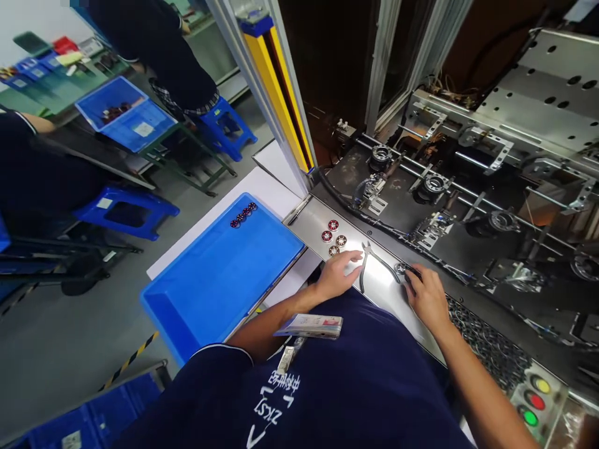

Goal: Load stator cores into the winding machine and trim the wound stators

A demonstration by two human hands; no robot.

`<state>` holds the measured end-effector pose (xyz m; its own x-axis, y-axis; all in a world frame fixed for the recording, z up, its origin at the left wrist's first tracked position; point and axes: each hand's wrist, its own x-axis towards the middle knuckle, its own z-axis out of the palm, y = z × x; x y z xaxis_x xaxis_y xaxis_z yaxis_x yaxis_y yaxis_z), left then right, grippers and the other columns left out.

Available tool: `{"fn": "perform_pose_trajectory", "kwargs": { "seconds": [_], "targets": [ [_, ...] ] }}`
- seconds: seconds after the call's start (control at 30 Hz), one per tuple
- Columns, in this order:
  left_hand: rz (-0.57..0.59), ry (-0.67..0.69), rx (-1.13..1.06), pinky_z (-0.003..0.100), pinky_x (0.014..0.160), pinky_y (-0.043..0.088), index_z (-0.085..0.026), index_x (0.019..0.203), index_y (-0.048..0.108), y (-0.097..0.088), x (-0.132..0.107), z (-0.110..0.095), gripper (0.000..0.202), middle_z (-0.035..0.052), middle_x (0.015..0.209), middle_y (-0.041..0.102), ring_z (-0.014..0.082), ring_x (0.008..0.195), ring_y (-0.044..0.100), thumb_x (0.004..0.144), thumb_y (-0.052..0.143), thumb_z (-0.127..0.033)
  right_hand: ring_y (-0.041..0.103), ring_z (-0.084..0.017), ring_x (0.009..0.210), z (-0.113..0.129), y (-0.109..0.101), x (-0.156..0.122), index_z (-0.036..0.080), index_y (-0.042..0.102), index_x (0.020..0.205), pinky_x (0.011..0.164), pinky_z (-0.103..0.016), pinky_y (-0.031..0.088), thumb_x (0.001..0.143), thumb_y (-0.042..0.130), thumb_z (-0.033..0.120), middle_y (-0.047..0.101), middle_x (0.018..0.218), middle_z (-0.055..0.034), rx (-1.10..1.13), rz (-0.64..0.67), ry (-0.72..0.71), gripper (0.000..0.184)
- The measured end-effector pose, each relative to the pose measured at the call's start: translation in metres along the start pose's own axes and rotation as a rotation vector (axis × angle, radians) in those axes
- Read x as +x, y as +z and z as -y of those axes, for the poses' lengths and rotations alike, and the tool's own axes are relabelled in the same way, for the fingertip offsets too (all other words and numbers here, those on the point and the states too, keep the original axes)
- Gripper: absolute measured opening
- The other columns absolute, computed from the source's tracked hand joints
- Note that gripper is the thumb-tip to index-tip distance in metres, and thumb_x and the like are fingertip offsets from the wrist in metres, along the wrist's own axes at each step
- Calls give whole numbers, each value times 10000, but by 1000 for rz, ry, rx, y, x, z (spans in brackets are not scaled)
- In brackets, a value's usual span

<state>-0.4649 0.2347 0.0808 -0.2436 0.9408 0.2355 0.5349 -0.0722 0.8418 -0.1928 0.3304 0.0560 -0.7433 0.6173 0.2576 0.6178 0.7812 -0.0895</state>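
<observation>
The left hand (340, 274) gapes beside pliers (367, 249) on the narrow metal table (306, 218), some bare surface around them, while the right hand (428, 296) pinches a dark round part (401, 268) near its far edge.

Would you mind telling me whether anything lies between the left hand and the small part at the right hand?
Yes: the open-jawed pliers lie on the metal ledge, between the left hand and the small part at the right hand.

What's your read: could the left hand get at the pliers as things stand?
Probably yes. The left hand is right beside the pliers on the metal ledge, with nothing visible in between; whether it touches them is hard to tell.
</observation>
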Motion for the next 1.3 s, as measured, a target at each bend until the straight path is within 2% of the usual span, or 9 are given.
{"fn": "perform_pose_trajectory", "kwargs": {
  "seconds": [0.2, 0.4, 0.57, 0.7, 0.8, 0.9, 1.03, 1.17, 1.3],
  "targets": [
    [169, -6, -31, 345, 931, 585, -206, 1096, 687, 13, 4, -11, 230, 56, 1013, 778, 187, 940, 733, 873, 650, -250, 610, -209, 1077, -12, 2, 31, 142, 649, 1056, 899, -389, 553, 954, 670, 256, 629, 1198, -79, -61, 210, -122, 154],
    [192, -140, -127, 372, 951, 561, -194, 1089, 698, 9, -2, -17, 250, 75, 1025, 762, 204, 950, 711, 852, 658, -264, 640, -169, 921, -24, -1, 57, 142, 648, 975, 838, -362, 568, 970, 669, 355, 650, 966, -32, -57, 290, -314, 215],
    [153, -302, -312, 396, 983, 531, -189, 1067, 713, 1, 7, -22, 301, 79, 1038, 746, 207, 955, 679, 783, 747, -285, 615, -143, 794, -20, -11, 76, 144, 616, 879, 760, -320, 546, 980, 640, 391, 615, 831, -6, 17, 118, -406, 268],
    [196, -437, -614, 373, 857, 564, -162, 1160, 685, -3, 23, -35, 503, 129, 1125, 719, 195, 905, 695, 800, 755, -507, 591, -184, 786, 7, -48, 95, 133, 613, 970, 749, -334, 523, 979, 586, 268, 640, 828, -68, 162, -114, -416, 138],
    [287, -480, -891, 341, 757, 574, -149, 1211, 666, -9, 34, -55, 716, 121, 1002, 726, 178, 803, 712, 782, 682, -722, 599, -194, 826, 36, -80, 110, 135, 585, 1108, 762, -329, 517, 958, 609, 220, 673, 904, -89, 305, -235, -431, 174],
    [287, -496, -1075, 299, 740, 566, -174, 1229, 640, -17, 41, -77, 766, 50, 856, 698, 139, 734, 687, 707, 765, -720, 606, -200, 806, 56, -99, 120, 156, 571, 1164, 737, -336, 512, 953, 625, 208, 675, 886, -77, 397, -309, -414, 223],
    [198, -496, -1202, 273, 725, 549, -209, 1144, 592, -19, 42, -92, 647, -9, 774, 663, 125, 710, 674, 705, 839, -614, 660, -233, 867, 65, -105, 121, 197, 575, 1245, 785, -386, 544, 952, 631, 203, 702, 993, -105, 440, -357, -339, 299],
    [140, -479, -1249, 249, 695, 525, -214, 1048, 557, -13, 43, -91, 563, -18, 783, 684, 109, 683, 673, 726, 846, -575, 678, -285, 988, 66, -114, 117, 255, 640, 1205, 847, -464, 564, 936, 652, 202, 680, 1140, -145, 448, -374, -221, 275],
    [189, -426, -1218, 251, 652, 524, -195, 1058, 568, -11, 43, -88, 569, -7, 744, 711, 134, 657, 702, 725, 857, -556, 688, -261, 1082, 57, -129, 117, 281, 715, 1128, 833, -412, 608, 983, 584, 216, 653, 1290, -118, 701, -182, -123, 206]
  ]
}}
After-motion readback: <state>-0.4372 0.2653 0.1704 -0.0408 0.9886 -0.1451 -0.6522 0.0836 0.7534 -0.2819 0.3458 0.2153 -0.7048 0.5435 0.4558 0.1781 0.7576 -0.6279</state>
